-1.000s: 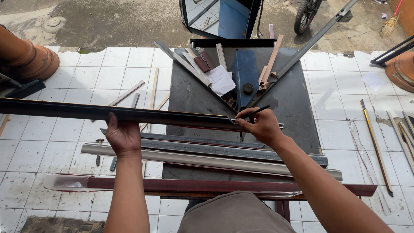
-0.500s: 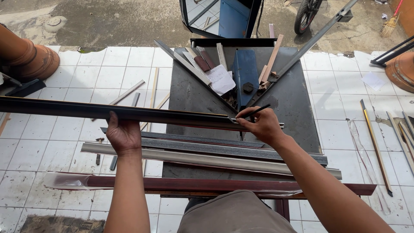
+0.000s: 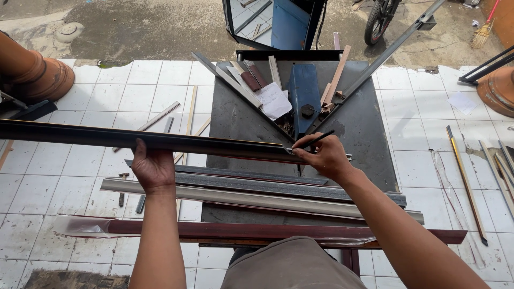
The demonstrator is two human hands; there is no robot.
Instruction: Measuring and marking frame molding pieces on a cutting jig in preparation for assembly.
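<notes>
While both hands steady it, the dark moulding strip (image 3: 107, 138) lies long, gold-edged.

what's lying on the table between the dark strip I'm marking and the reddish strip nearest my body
In the head view, two strips lie between the dark strip and the reddish strip: a dark grey strip and a pale silvery strip.

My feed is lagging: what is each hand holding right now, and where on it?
Left hand grips the long dark moulding strip partway along its length. Right hand holds a dark pencil near its tip.
</notes>
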